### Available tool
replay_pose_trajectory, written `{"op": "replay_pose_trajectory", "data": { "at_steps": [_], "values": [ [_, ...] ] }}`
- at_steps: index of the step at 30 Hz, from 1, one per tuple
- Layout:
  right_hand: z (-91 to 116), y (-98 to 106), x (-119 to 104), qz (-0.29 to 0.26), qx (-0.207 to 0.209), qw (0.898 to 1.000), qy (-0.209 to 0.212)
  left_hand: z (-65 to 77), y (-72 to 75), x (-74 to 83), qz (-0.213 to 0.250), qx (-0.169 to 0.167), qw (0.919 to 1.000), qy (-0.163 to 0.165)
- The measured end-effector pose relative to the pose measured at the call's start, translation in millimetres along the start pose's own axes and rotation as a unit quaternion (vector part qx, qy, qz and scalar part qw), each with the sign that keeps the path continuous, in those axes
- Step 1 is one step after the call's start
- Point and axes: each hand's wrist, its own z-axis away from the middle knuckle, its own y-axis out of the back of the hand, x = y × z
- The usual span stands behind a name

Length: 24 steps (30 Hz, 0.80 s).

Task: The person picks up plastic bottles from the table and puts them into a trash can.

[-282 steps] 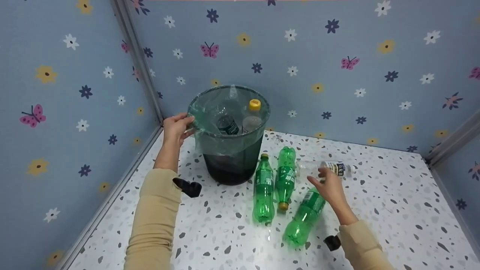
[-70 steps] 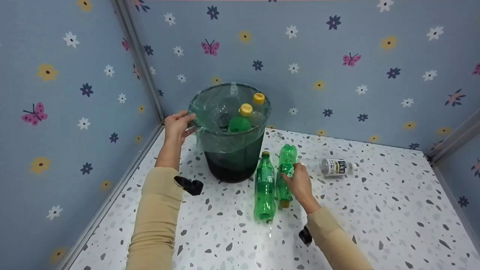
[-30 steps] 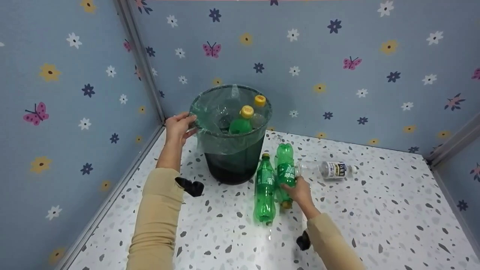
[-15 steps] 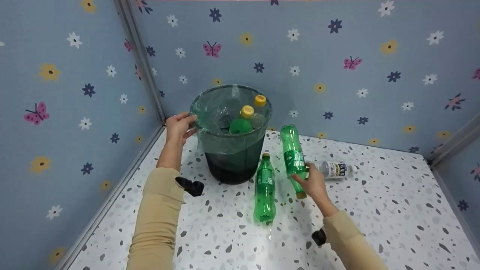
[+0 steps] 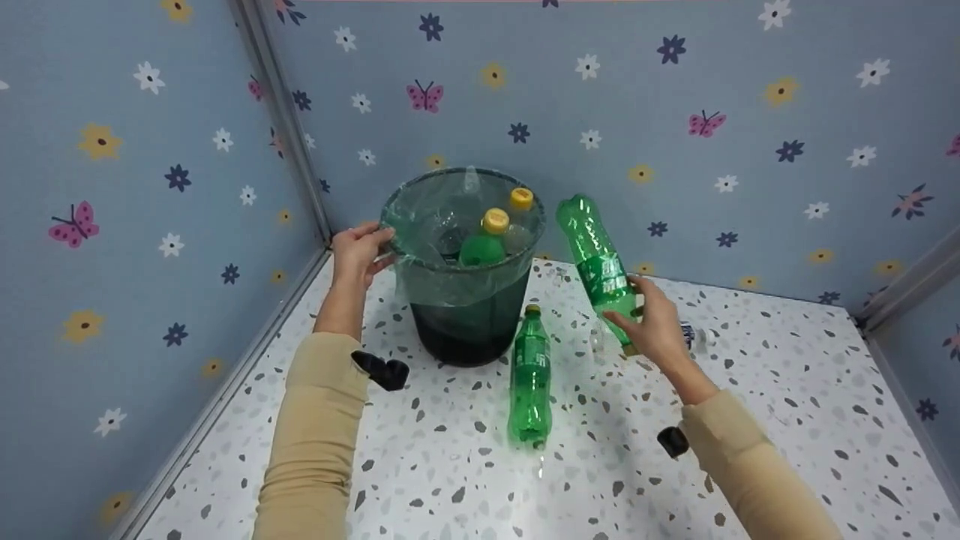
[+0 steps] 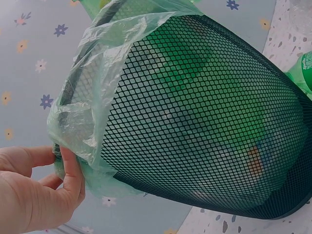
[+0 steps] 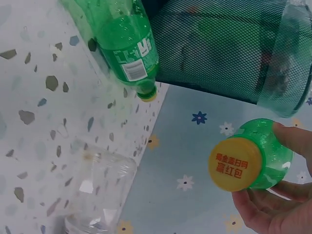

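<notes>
Bin (image 5: 466, 336) free at left, bottles (image 5: 484, 247) blocking right

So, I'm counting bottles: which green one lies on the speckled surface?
The bottle beside the bin; the right hand holds another bottle aloft, and a third bottle sits inside the bin.

Two hands (image 5: 357, 253) (image 5: 654, 319) show. One bin (image 5: 465, 334) mid-frame has at least two bottles (image 5: 484, 247) (image 5: 519, 238) inside; three more bottles (image 5: 592, 251) (image 5: 531, 375) (image 5: 703, 339) are right of centre.
</notes>
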Motion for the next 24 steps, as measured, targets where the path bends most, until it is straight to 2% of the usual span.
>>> {"op": "replay_pose_trajectory", "data": {
  "at_steps": [1, 3, 4, 5, 6, 8, 9, 10, 11, 14, 15, 17, 18, 20, 21, 22, 24],
  "values": [
    [-2.9, 3.5, -3.3, -0.002, -0.001, 1.000, 0.005, -22.7, 6.6, -11.8, 0.009, -0.003, 0.9999, -0.008],
    [-9.7, 10.1, -9.7, -0.003, -0.001, 1.000, 0.020, -58.0, 15.0, -23.2, 0.003, -0.004, 0.9999, 0.016],
    [-14.0, 13.4, -13.8, -0.002, 0.000, 1.000, 0.029, -78.8, 19.8, -34.1, -0.001, 0.001, 1.0000, 0.005],
    [-18.2, 16.6, -18.5, -0.003, 0.000, 0.999, 0.035, -94.8, 23.4, -42.4, -0.005, 0.006, 1.0000, 0.001],
    [-22.6, 19.6, -22.8, 0.003, 0.001, 0.999, 0.043, -111.6, 27.9, -52.2, -0.001, 0.005, 0.9999, -0.016],
    [-31.6, 24.6, -31.4, 0.015, 0.003, 0.998, 0.062, -85.3, 18.8, -37.3, -0.027, 0.019, 0.9994, -0.001],
    [-35.9, 26.8, -35.9, 0.021, 0.005, 0.997, 0.068, -77.7, 16.6, -35.8, -0.024, 0.021, 0.9994, -0.011],
    [-40.7, 28.7, -40.0, 0.027, 0.006, 0.997, 0.074, -63.3, 13.2, -32.0, -0.020, 0.023, 0.9992, -0.024],
    [-44.5, 30.1, -43.8, 0.032, 0.005, 0.996, 0.078, -40.3, 7.7, -19.6, -0.016, 0.020, 0.9996, -0.013],
    [-55.6, 33.3, -54.1, 0.048, 0.001, 0.995, 0.088, -12.7, -0.9, -3.6, -0.027, 0.028, 0.9992, 0.008],
    [-59.1, 34.0, -57.5, 0.053, -0.001, 0.995, 0.089, -22.4, 3.0, -10.1, -0.007, 0.019, 0.9998, -0.004],
    [-65.9, 35.1, -63.9, 0.064, -0.006, 0.993, 0.095, -25.0, 5.0, -12.1, -0.003, 0.017, 0.9998, -0.005],
    [-69.1, 35.6, -67.1, 0.069, -0.007, 0.993, 0.096, -32.3, 6.3, -16.2, -0.014, 0.022, 0.9996, -0.009],
    [-75.0, 36.4, -73.1, 0.084, -0.009, 0.991, 0.102, -14.9, 1.9, -7.5, -0.023, 0.025, 0.9994, -0.010],
    [-77.9, 36.8, -75.7, 0.092, -0.008, 0.990, 0.107, -12.9, 0.7, -6.1, -0.030, 0.029, 0.9991, -0.012],
    [-80.5, 37.2, -78.4, 0.100, -0.008, 0.989, 0.112, 9.0, -6.5, 7.0, -0.054, 0.040, 0.9977, 0.003],
    [-85.4, 38.2, -83.3, 0.114, -0.008, 0.986, 0.121, 37.1, -14.5, 23.3, -0.061, 0.040, 0.9973, 0.010]
  ]
}}
